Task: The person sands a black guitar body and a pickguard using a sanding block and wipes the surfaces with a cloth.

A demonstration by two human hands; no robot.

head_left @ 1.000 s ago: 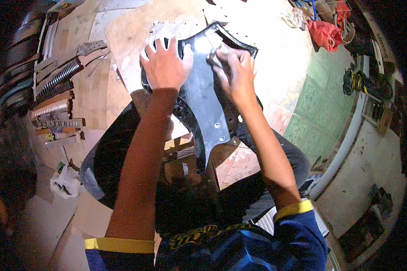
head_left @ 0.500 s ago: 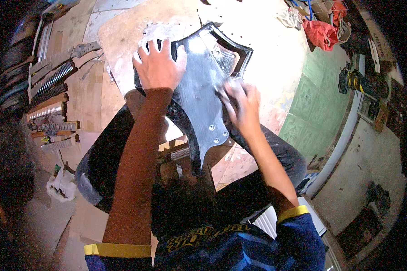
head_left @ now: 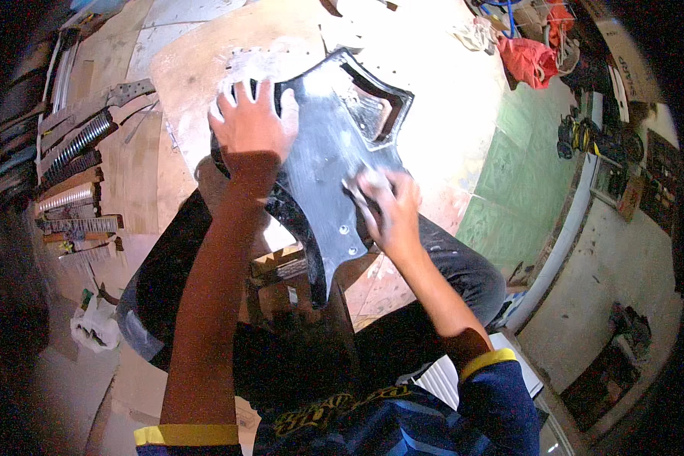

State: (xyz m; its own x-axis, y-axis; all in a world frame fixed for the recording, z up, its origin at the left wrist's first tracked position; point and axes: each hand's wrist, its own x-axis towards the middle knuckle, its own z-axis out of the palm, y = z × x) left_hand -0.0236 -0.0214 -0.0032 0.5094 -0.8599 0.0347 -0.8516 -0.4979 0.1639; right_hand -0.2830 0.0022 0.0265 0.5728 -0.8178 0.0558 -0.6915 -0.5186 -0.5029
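A black electric guitar body (head_left: 319,144) with a dull, scuffed grey face lies across my lap, its angular cutout section at the far right. Several small holes show near its close end. My left hand (head_left: 252,129) presses on the body's far left part with its fingers spread, whitish dust on the fingertips. On the lower right of the face, my right hand (head_left: 387,205) rests with fingers bent and pressed together, partly smeared by motion. Something small and pale seems to be under those fingers, but its kind is hidden.
Guitar necks (head_left: 76,140) and other long parts lie along the left side. A crumpled white bag (head_left: 96,325) sits at lower left. Toward the far right are a red cloth bundle (head_left: 526,62) and green floor tiles (head_left: 509,175). A brightly lit board lies beyond the guitar body.
My right hand has slid nearer to me along the guitar body's face. The whole scene has shifted slightly left in view; my left hand keeps its place on the body.
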